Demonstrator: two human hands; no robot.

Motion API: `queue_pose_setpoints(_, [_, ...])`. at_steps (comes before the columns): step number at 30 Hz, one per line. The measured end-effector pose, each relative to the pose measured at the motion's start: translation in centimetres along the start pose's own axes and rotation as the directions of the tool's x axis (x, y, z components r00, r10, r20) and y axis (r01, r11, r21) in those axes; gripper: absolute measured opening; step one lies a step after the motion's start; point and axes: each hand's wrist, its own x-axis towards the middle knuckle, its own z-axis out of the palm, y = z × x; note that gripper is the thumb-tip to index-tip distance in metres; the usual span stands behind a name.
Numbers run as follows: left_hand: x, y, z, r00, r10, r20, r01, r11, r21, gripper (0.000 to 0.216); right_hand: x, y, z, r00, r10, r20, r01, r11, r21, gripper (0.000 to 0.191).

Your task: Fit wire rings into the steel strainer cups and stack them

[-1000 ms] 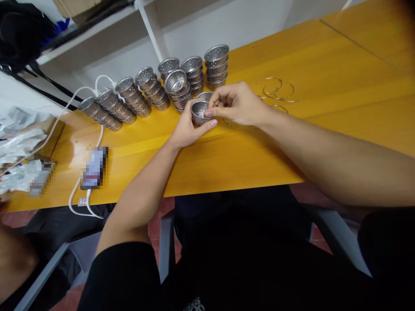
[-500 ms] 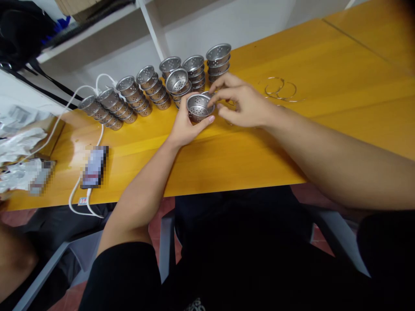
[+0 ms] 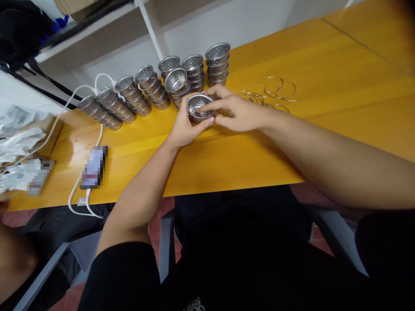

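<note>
A shiny perforated metal cup with a flared rim is tilted towards me above the table. My left hand is wrapped round its left and near sides, thumb along the front. My right hand is at the cup's right side, one finger reaching inside over the rim and the thumb near the outer wall. Part of the rim is hidden behind the right fingers. Just behind the held cup stands a stack of similar cups.
More cup stacks line the back of the yellow table. Thin wire rings lie right of my right hand. To the left are a phone with a white cable and plastic bags. Another person's arm shows at lower left.
My right hand has moved slightly left and down, and one finger now reaches inside the cup. My left hand keeps its hold in nearly the same place.
</note>
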Motion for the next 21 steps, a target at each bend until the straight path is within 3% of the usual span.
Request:
queue_pose_setpoints(14, [0.7,-3.8,0.7,0.985,0.174,0.0,-0.173,0.977,-0.122,0.105,-0.1,-0.7,-0.5,0.999,-0.003,-0.051,0.006,0.998,0.068,0.037])
queue_pose_setpoints(18, [0.8,-4.5,0.9,0.979,0.201,-0.024,-0.202,0.973,-0.115,0.103,-0.1,-0.8,-0.8,0.996,0.027,-0.089,-0.016,0.992,0.128,0.046])
queue_pose_setpoints(21, [0.6,-3.2,0.8,0.989,0.135,-0.052,-0.139,0.988,-0.072,0.104,-0.1,-0.9,-1.2,0.991,0.077,-0.109,-0.063,0.99,0.127,0.057])
